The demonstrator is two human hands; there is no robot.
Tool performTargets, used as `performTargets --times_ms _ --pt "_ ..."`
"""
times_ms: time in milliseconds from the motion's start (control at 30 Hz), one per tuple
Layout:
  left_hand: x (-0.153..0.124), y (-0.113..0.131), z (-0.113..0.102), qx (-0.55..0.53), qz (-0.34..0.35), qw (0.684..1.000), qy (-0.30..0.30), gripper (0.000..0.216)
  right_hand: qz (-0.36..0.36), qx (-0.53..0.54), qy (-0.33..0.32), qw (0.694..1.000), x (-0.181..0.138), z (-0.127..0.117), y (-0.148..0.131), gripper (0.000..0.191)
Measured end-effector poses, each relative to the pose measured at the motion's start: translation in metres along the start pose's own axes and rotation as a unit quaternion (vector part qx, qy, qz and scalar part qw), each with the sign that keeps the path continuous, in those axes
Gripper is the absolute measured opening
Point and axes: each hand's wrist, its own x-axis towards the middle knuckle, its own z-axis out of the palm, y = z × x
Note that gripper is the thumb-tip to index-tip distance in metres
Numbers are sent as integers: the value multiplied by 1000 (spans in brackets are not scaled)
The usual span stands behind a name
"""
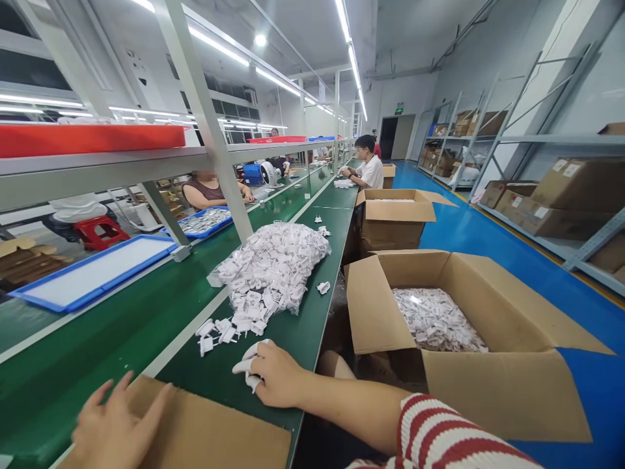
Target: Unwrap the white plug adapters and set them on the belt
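Note:
My left hand [114, 426] is at the lower left with its fingers spread, over the edge of a flat brown cardboard piece [209, 423]. White coverings show on the fingertips of my right hand [276, 374], which rests low over the green bench with its fingers bent and apart; I make out nothing held in it. Just beyond it lie several loose white plug-shaped plastic parts [224, 330]. They spill from a clear plastic bag [278, 264] heaped with the same parts. One more loose part [323, 287] lies right of the bag.
Right of the bench stands an open carton [508, 384] holding many white parts, with another carton [395, 212] behind. Blue-rimmed trays [97, 270] line the left side. A metal post [209, 124] rises beside the bag. Co-workers [368, 169] sit farther along the bench.

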Motion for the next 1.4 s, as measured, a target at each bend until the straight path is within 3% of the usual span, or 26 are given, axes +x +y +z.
performTargets --times_ms 100,233,333,467,1000,1233,1400 --pt "-5 10 22 -65 -13 998 12 110 -4 16 10 1000 -3 0 -1 32" --pt "-10 11 37 -77 30 994 -66 100 24 -13 12 1000 -5 -2 -3 35" --pt "-11 8 39 -85 56 992 -70 86 51 -33 -9 998 -3 -3 -5 43" --pt "-12 7 40 -87 52 993 -64 80 45 -9 -33 998 -1 -3 -3 31" --pt "-12 4 39 -84 56 991 -87 77 46 81 7 996 -5 -11 -7 37" --pt "-11 2 43 -66 63 993 -75 75 25 98 41 994 -7 -5 -1 59" --pt "-12 5 44 -31 53 995 -83 78 -4 120 79 990 -6 2 4 50"
